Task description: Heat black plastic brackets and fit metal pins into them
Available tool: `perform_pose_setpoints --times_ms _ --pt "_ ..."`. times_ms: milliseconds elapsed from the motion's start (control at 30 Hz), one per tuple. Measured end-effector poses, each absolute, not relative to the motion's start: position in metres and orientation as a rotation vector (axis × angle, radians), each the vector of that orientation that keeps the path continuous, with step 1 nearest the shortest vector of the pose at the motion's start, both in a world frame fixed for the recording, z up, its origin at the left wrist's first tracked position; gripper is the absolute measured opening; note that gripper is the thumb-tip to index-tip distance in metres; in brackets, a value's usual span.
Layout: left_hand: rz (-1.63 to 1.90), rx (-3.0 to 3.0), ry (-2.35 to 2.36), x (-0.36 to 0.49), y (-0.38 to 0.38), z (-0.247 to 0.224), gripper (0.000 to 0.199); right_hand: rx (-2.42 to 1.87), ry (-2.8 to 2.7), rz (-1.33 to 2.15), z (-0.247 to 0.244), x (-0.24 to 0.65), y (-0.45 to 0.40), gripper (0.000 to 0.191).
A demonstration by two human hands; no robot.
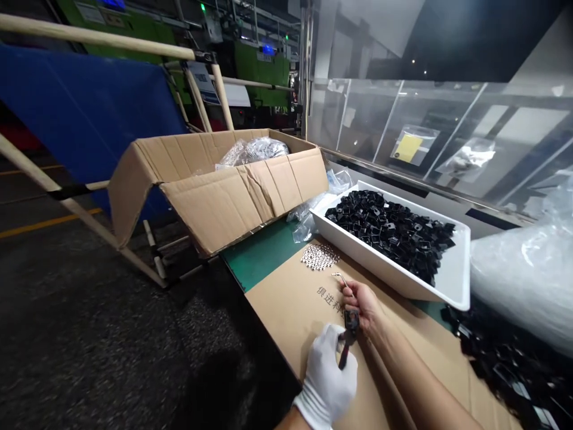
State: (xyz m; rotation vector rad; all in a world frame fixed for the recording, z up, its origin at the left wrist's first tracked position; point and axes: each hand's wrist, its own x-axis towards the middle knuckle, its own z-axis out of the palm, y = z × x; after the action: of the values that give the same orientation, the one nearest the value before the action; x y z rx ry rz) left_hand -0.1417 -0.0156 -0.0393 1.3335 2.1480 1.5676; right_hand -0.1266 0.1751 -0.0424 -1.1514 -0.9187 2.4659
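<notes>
Right hand, bare: grasping slim bent metal tool, tip beyond fingers, near small metal pieces. Left hand, white-gloved: curled round dark object, just beside right wrist.

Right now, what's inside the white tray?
A heap of small black parts fills most of the white tray; bare bottom shows at the right end. Whatever lies beneath the heap's top layer is covered and can't be seen.

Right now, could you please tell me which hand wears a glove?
The left hand, covered in white; the right hand is bare.
</notes>
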Motion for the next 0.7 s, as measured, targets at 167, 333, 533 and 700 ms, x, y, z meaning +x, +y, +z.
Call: perform_pose_setpoints --times_ms 167,333,533,700 --pt "1.538 1.378 2.117 -0.142 -0.017 -0.045 0.025 -1.308 -1.363 2.048 -0.043 -0.157 0.181 0.03" --pt "1.553 1.386 2.073 -0.143 -0.018 -0.039 0.026 -1.286 -1.787 1.625 -0.039 -0.157 0.177 0.029" --pt "1.538 1.359 2.066 -0.142 -0.017 -0.041 0.027 -1.124 -2.176 1.222 -0.033 -0.151 0.17 0.027" --pt "1.524 1.356 2.065 -0.142 -0.016 -0.039 0.029 -1.083 -2.302 1.039 -0.034 -0.151 0.168 0.027"
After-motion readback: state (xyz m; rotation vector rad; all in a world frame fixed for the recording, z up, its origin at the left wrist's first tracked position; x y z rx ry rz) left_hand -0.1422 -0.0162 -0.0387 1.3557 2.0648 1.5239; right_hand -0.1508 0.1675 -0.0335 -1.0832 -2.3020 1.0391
